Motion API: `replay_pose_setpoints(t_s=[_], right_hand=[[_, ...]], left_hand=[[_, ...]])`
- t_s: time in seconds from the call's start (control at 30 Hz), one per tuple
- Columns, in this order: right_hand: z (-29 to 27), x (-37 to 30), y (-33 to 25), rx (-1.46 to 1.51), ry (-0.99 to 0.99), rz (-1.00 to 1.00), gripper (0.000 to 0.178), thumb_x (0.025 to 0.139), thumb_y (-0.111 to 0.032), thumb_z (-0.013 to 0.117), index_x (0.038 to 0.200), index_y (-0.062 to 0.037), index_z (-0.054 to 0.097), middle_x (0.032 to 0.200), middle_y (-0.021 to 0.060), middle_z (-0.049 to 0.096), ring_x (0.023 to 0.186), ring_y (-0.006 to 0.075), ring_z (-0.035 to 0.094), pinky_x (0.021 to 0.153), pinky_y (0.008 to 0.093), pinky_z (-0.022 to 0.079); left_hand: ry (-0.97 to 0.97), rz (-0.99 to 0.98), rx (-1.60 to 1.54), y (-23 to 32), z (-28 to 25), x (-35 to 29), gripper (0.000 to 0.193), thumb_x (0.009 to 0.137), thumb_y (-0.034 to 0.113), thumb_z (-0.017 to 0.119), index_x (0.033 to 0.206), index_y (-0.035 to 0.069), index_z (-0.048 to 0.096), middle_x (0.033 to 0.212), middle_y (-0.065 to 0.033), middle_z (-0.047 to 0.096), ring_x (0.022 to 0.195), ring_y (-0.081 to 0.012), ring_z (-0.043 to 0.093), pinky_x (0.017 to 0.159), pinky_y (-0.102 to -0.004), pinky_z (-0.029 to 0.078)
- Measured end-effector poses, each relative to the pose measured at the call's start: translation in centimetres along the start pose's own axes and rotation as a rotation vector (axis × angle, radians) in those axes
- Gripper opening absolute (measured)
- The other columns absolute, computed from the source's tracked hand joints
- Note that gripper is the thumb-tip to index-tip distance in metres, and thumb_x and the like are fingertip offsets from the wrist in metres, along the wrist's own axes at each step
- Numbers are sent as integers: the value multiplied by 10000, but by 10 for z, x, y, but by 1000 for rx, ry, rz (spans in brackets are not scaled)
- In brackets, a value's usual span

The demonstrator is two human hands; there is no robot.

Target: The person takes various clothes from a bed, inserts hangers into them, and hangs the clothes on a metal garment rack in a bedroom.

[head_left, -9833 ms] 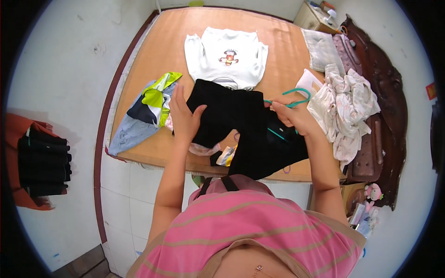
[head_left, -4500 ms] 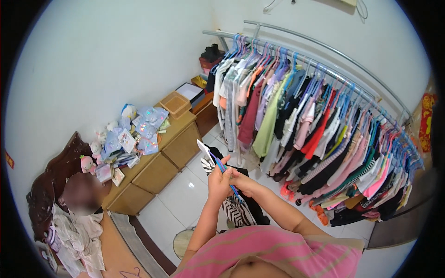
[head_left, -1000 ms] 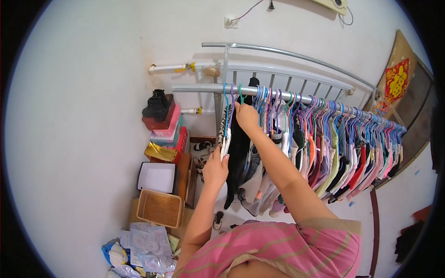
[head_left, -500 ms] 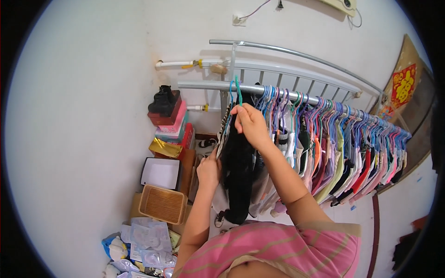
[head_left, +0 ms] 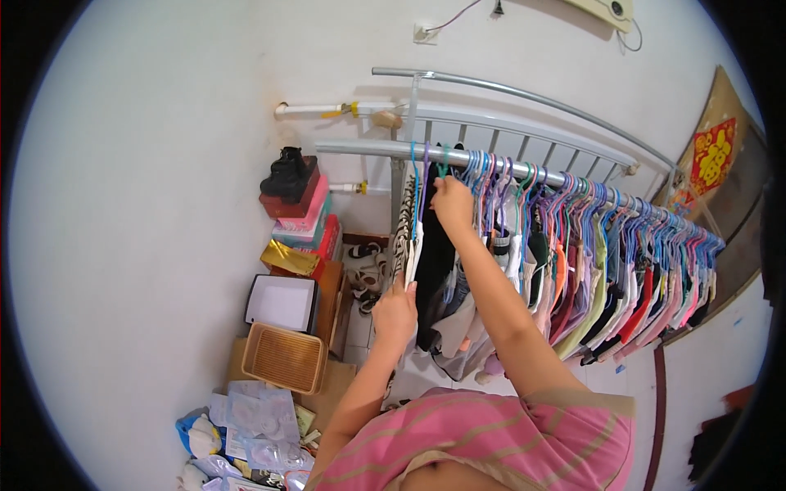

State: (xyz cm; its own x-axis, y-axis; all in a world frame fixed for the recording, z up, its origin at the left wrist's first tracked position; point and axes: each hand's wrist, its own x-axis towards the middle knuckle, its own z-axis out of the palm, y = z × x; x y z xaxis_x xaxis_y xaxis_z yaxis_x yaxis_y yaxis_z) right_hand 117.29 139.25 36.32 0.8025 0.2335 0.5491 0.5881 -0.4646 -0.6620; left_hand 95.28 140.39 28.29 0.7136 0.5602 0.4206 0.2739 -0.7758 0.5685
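Observation:
At the left end of the clothes rack, my right hand (head_left: 453, 203) is closed on a green hanger (head_left: 444, 170) just below the metal rail (head_left: 360, 148). From that hanger a black garment (head_left: 434, 278) seems to hang. Lower and to the left, my left hand (head_left: 396, 313) grips the edge of a white garment (head_left: 414, 260), fingertips partly hidden. A blue hanger (head_left: 415, 184) and a purple hanger (head_left: 425, 182) hang left of the black garment. At the outer end is a black-and-white patterned garment (head_left: 403, 219).
Many hung clothes (head_left: 573, 278) fill the rail to the right. Stacked boxes with black boots (head_left: 288, 174) on top stand left, beside a white-lined tray (head_left: 282, 301) and a woven basket (head_left: 285, 358). Clear plastic packaging (head_left: 262, 413) lies lower left; shoes (head_left: 366, 274) sit beneath the rack.
My right hand has moved right along the rail with the green hanger, and the black garment shifted right. My left hand moved slightly right and down, spreading the white and patterned garments into view.

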Motion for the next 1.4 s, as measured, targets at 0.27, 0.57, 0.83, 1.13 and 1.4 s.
replay_pose_setpoints(t_s=[0.27, 0.57, 0.83, 1.13, 1.4], right_hand=[[-21, -50, -34, -89, 113, -298, 514, 770, -133, 660, 1181, 70, 428, 1142, 256, 430, 1044, 421, 438, 884, 438, 382], [-15, -179, -41, 100, -620, -855, 134, 756, -167, 631, 853, -88, 679, 860, 37, 644, 1201, 268, 442, 995, 594, 226], [-10, -197, -6, 279, -628, -1021, 94, 780, -171, 595, 804, -95, 645, 788, 60, 613, 953, 266, 553, 1019, 571, 212], [-31, -299, 42, 437, -1247, -878, 161, 825, -187, 570, 816, -48, 652, 802, 88, 638, 872, 264, 589, 943, 491, 336], [-140, -424, 60, 671, -1877, -1095, 221, 823, -207, 575, 898, -14, 653, 844, 141, 654, 769, 284, 617, 696, 343, 471]], left_hand=[[-114, -318, -166, -33, -6, -3, 442, 929, 311, 407, 1254, 21, 475, 926, -240, 620, 821, -392, 599, 717, -450, 472], [12, -553, -41, -45, 36, -69, 268, 839, 278, 507, 1016, 86, 571, 931, -162, 634, 794, -372, 603, 659, -465, 473], [246, -1118, -72, -23, 110, -193, 380, 818, 312, 578, 1131, 97, 572, 972, -182, 626, 915, -361, 586, 784, -442, 467], [483, -1667, -78, 104, 123, -390, 420, 840, 368, 554, 1160, 98, 579, 1053, -133, 631, 925, -278, 620, 813, -367, 479], [928, -1803, 4, 226, 133, -504, 413, 849, 340, 557, 1173, 84, 568, 1051, -150, 627, 889, -282, 625, 794, -366, 478]])
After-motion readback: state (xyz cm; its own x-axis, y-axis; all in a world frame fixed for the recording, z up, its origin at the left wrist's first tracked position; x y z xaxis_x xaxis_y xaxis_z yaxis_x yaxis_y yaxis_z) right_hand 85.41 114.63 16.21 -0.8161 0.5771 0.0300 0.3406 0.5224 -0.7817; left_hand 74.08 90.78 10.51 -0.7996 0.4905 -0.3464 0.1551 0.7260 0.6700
